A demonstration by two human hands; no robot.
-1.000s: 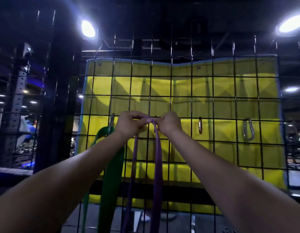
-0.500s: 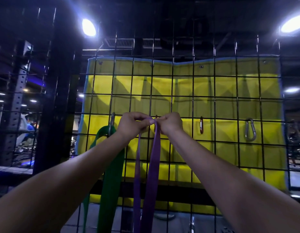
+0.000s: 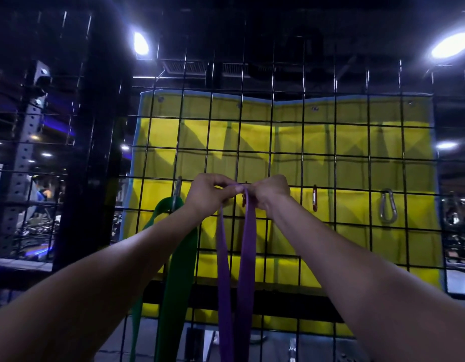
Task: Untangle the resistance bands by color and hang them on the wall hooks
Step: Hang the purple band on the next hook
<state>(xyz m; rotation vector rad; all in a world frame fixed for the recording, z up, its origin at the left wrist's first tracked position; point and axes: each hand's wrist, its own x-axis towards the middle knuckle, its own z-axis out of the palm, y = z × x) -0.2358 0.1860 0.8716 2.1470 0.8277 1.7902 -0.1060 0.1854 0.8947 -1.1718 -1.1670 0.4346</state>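
Head view, purple band (image 3: pixel 248 231) pinched between hands

dim gym hall, dark ceiling. two bright oval ceiling lights, one upper left (image 3: pixel 141 43), one upper right (image 3: pixel 450 45); smaller ceiling spots glow far left. ceiling vent (image 3: pixel 185 66) between them, near the left light. black wire grid panel (image 3: pixel 304 152) fills the view. behind it a yellow padded mat (image 3: pixel 351 142) with a pale blue edge, creased, eyelets along the top. thick black post (image 3: pixel 98 152) left of the mat. further left a grey perforated rack upright (image 3: pixel 22 163) and blurred equipment with blue glow. pale floor low down.
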